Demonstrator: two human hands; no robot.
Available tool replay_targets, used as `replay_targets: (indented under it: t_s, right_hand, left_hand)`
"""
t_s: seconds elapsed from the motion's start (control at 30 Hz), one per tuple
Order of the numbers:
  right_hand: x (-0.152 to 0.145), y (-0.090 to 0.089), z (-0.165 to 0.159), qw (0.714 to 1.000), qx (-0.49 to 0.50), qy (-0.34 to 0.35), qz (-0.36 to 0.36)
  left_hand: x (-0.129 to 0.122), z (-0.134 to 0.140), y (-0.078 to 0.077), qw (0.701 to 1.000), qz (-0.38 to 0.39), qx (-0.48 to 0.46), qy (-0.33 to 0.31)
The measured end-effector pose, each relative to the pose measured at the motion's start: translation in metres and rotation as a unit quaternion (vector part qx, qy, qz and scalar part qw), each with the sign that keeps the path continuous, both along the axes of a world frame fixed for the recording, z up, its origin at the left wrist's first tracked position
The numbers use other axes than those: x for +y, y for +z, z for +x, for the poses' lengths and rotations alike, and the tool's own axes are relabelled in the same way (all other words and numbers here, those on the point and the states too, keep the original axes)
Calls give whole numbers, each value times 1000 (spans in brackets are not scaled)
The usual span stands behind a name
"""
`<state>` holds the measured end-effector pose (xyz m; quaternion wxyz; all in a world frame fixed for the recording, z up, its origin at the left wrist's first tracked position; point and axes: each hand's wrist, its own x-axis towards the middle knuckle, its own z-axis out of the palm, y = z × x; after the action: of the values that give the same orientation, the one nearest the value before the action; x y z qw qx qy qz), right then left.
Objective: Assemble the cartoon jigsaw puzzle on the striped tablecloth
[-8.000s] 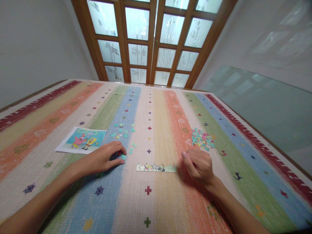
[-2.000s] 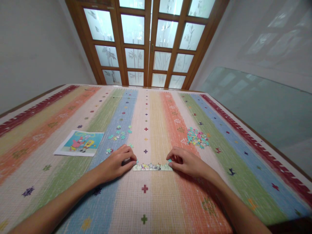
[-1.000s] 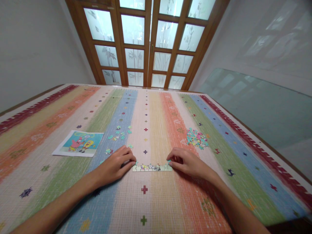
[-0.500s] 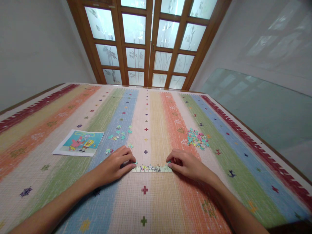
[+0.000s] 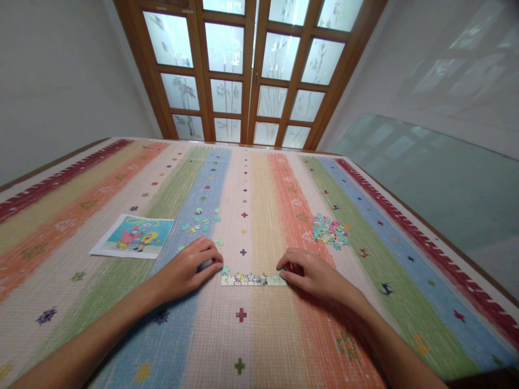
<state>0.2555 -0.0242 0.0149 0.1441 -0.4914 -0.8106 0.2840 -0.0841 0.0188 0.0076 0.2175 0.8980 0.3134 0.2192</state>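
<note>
Jigsaw strip [image 5: 251, 280] flat on striped tablecloth [image 5: 267, 335], between left hand [image 5: 190, 270] and right hand [image 5: 310, 272].
At far left, a printed cartoon sheet [image 5: 140, 236] lies face up on the tablecloth. The left hand rests to its right, fingers curled, thumb and index tips close together; whether they pinch anything cannot be determined. Beyond that hand, loose pieces [image 5: 205, 227] lie scattered, mostly teal. A left teal piece [image 5: 225, 270] sits at the strip's left end, just beside the left fingertips. The strip, one row with a straight near edge, carries partial printed figures. At its right end, the right thumb and index finger pinch a right teal piece [image 5: 283, 269], mostly hidden. Further right and beyond, a multicoloured pile of pieces [image 5: 330, 231] is heaped on the tablecloth.
</note>
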Motion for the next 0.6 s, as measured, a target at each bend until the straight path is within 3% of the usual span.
replay_targets:
  t_s: [0.3,0.43,0.6]
  right_hand:
    - [-2,3,0,1000,-3,5,1]
    - [-2,4,-2,1000,2,4,8]
    - [0,2,-1,999,3,-22,28]
  left_hand:
    - [39,-53,6,982,130,25,132]
    - [48,-73,10,975,155,51,151]
    - [48,-73,10,978,146,69,129]
